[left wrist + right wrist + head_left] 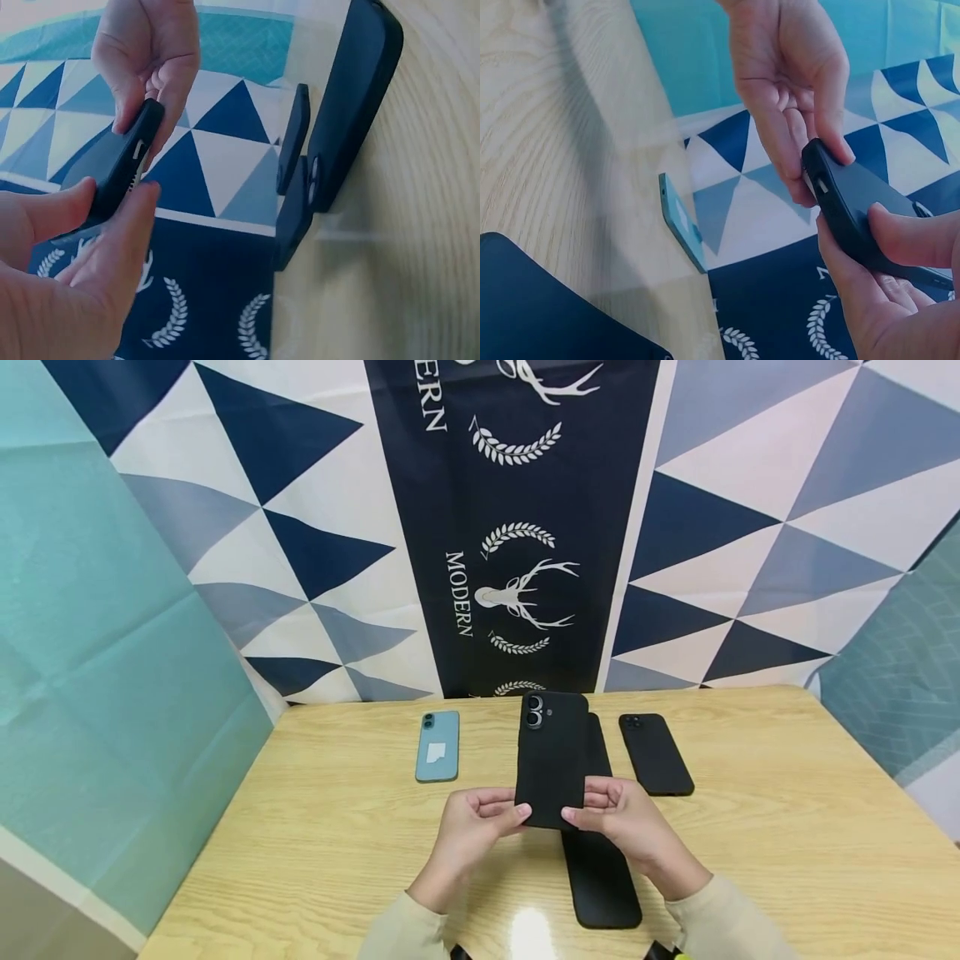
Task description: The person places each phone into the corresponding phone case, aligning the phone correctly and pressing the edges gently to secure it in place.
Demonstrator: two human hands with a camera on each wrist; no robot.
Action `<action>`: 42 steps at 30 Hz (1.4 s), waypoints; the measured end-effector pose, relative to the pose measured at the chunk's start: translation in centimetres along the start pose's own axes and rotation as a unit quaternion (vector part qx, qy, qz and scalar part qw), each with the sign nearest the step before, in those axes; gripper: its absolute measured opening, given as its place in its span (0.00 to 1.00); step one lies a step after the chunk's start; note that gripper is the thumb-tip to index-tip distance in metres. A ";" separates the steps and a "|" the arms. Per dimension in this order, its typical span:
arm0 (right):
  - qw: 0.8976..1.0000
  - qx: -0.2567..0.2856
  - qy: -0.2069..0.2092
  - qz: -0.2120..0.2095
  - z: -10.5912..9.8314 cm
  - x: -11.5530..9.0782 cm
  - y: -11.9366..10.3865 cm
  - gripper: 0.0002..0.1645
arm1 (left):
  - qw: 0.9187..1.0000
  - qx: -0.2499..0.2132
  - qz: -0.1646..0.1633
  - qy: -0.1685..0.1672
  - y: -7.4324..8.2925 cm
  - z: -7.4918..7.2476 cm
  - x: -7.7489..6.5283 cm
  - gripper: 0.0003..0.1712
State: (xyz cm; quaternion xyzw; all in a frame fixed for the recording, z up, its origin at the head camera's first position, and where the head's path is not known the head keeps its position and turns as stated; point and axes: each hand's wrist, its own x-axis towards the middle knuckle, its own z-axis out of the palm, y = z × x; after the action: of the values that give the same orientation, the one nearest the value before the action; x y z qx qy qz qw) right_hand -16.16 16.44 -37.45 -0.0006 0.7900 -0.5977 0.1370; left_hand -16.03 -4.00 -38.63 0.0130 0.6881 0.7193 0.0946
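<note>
Both hands hold a black-cased phone (pixel 552 764) up above the table, its camera side facing the head view. My left hand (pixel 480 822) pinches the lower left corner, with the thumb on the back and the fingers behind. At the lower right corner my right hand (pixel 626 827) grips in the same way. The bottom edge of the phone (pixel 832 199) shows a port opening in the right wrist view. Below it a large black phone or case (pixel 606 885) lies flat, and another black one (pixel 598 747) is partly hidden behind the held phone.
On the wooden table (pixel 322 852), a light blue phone (pixel 438 747) with a white patch lies at the back left. A black phone (pixel 657 756) lies at the back right. A patterned cloth (pixel 330 552) hangs behind the table.
</note>
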 end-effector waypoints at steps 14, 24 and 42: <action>1.000 -0.017 0.004 0.000 0.2 0.1 -0.4 0.43 | 0.988 0.120 0.065 0.077 0.4 0.3 -0.2 0.15; 0.999 0.007 -0.037 0.003 -0.4 0.4 0.3 0.45 | 0.995 0.057 0.023 0.075 0.3 0.6 -0.4 0.14; 0.999 0.045 -0.025 -0.016 -1.7 1.0 -2.3 0.46 | 0.999 -0.007 0.008 0.043 0.4 0.7 -1.2 0.17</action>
State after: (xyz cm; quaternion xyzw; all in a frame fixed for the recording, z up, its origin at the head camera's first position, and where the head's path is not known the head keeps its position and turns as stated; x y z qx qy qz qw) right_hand -17.85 17.20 -35.10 -0.0219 0.7585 -0.6343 0.1476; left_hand -14.84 -3.50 -38.05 -0.0132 0.6861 0.7250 0.0588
